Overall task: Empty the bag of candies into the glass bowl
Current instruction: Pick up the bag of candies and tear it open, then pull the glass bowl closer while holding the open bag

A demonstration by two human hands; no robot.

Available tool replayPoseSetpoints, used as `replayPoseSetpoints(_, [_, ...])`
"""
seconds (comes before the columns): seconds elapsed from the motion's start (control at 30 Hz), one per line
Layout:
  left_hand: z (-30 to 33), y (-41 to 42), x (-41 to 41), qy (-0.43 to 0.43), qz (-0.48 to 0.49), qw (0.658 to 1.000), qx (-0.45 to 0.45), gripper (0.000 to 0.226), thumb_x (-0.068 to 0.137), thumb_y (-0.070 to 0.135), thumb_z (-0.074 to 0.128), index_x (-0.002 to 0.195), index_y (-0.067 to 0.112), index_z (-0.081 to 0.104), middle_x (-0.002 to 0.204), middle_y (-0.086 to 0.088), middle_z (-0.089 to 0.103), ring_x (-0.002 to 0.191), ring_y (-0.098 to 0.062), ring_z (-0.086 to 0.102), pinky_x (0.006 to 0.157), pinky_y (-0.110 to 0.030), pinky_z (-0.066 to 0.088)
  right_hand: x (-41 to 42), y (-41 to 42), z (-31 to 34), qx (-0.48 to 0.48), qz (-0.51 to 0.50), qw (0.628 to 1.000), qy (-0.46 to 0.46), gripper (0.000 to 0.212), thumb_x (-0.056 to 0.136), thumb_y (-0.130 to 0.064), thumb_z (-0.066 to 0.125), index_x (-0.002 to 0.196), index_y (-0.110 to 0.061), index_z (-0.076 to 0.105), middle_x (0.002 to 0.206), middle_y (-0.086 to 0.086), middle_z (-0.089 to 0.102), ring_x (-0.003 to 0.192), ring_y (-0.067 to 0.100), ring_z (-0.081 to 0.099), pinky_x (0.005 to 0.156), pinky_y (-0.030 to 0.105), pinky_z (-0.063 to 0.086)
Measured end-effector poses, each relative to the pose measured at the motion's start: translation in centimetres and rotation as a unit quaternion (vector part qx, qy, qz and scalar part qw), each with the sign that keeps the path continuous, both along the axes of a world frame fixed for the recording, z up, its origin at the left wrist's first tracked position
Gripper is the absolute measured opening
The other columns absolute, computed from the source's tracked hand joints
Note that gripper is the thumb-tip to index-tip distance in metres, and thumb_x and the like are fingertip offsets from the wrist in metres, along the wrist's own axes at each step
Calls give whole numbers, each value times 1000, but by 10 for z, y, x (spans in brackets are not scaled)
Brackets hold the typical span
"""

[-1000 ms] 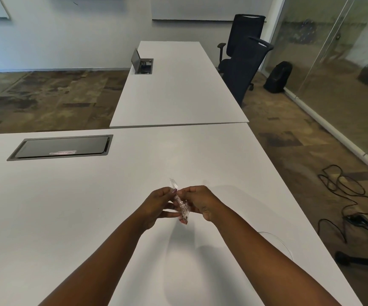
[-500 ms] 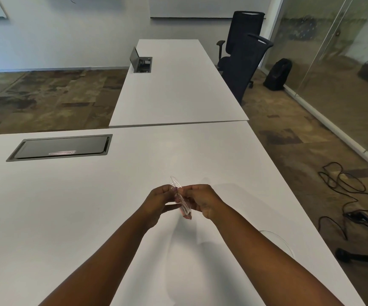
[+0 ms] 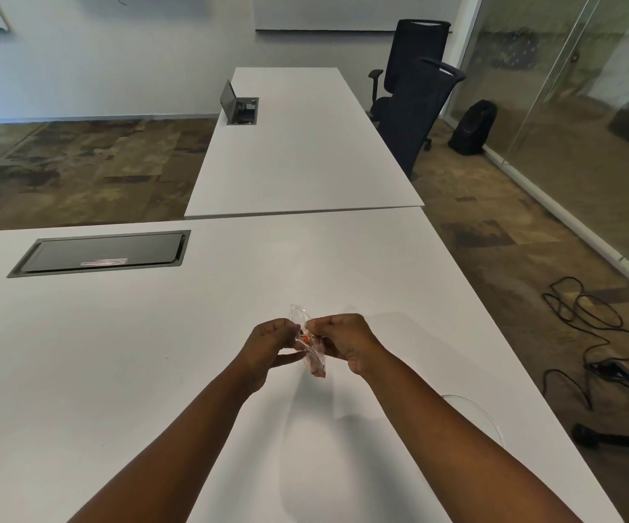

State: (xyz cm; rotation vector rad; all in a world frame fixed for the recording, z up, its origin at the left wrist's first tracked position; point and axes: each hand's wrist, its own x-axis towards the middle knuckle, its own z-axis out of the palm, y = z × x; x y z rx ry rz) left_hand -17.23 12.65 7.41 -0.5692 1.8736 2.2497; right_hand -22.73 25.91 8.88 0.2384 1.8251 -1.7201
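Note:
A small clear plastic bag of candies (image 3: 311,347) hangs upright above the white table (image 3: 116,352), with orange and reddish pieces showing in its lower part. My left hand (image 3: 267,343) pinches the bag's top from the left and my right hand (image 3: 347,339) pinches it from the right, fingertips nearly touching. The glass bowl (image 3: 482,417) sits on the table to the right of my right forearm, which hides most of it; only its far rim shows.
A closed black cable hatch (image 3: 101,252) is set into the table at the far left. A second white table (image 3: 301,145) adjoins ahead, with two black office chairs (image 3: 411,107) beside it. Cables (image 3: 584,311) and a stand base lie on the floor right of the table edge.
Both hands stay on the bag at the same spot. The bag's top has spread slightly between my fingertips, and the candies inside show more.

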Motion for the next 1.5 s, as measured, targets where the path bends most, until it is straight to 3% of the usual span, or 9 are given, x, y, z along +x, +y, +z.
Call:
replayPoseSetpoints(0.33, [4, -3, -9, -45, 23, 984, -172, 34, 87, 7, 51, 54, 11, 49, 58, -5, 57, 60, -15, 58, 63, -27, 50, -7, 16, -7, 278, 44, 912, 298, 10, 77, -7, 72, 85, -3, 77, 85, 14, 77, 76, 28, 71, 80, 37, 59])
replayPoseSetpoints(0.43, [4, 0, -10, -49, 5, 978, -203, 31, 85, 9, 53, 54, 12, 52, 58, -5, 59, 60, -14, 58, 63, -26, 48, -15, 27, -6, 184, 84, 950, 236, 16, 75, -8, 76, 89, -1, 76, 68, 5, 71, 58, 15, 64, 70, 31, 61])
replayPoseSetpoints(0.53, [3, 4, -12, -56, 6, 975, -217, 34, 84, 7, 52, 50, 13, 49, 57, -5, 60, 61, -14, 58, 62, -25, 47, -29, 52, -4, 139, 192, 958, 159, 24, 77, -15, 76, 99, -6, 74, 73, -5, 69, 66, 4, 63, 62, 18, 55])
replayPoseSetpoints(0.63, [1, 4, -13, -68, 12, 972, -223, 34, 84, 7, 52, 50, 13, 49, 57, -4, 60, 60, -12, 59, 61, -25, 46, -46, 97, -7, 267, 286, 911, 129, 36, 78, -12, 75, 113, -9, 70, 101, 5, 71, 91, 10, 60, 84, 23, 46])
replayPoseSetpoints(0.77, [-2, 3, -11, -84, 12, 971, -224, 31, 85, 9, 52, 54, 12, 51, 59, -5, 60, 60, -11, 59, 59, -24, 45, -48, 155, -19, 384, 345, 856, -16, 50, 81, -5, 68, 128, -20, 58, 126, 3, 61, 111, 16, 49, 89, 30, 34])
replayPoseSetpoints(0.9, [-3, 3, -10, -96, 10, 970, -225, 29, 85, 10, 51, 56, 11, 51, 61, -5, 60, 61, -11, 59, 58, -24, 46, -33, 181, -34, 431, 382, 816, -53, 54, 85, -4, 65, 135, -18, 52, 127, 5, 58, 100, 13, 51, 54, 9, 46])
replayPoseSetpoints(1.07, [-5, 4, -9, -106, 9, 969, -224, 29, 86, 11, 51, 57, 11, 52, 63, -5, 61, 63, -11, 60, 58, -24, 47, -21, 188, -55, 430, 285, 855, -57, 13, 88, -5, 58, 91, -13, 68, 85, 4, 63, 57, 10, 53, 51, 19, 42])
replayPoseSetpoints(1.17, [-6, 2, -9, -105, 13, 969, -225, 29, 86, 11, 51, 57, 11, 52, 62, -5, 61, 62, -11, 60, 58, -24, 48, -20, 183, -53, 413, 276, 866, -63, 25, 88, -4, 53, 73, -16, 68, 71, -1, 61, 54, 11, 51, 49, 19, 41])
replayPoseSetpoints(1.5, [-1, -11, -5, -101, 54, 964, -239, 26, 83, 13, 51, 57, 14, 49, 59, -4, 58, 58, -11, 59, 59, -24, 44, -11, 127, -63, 305, 112, 946, 14, 26, 84, -4, 54, 64, -16, 64, 84, 9, 66, 58, 19, 60, 39, 16, 37])
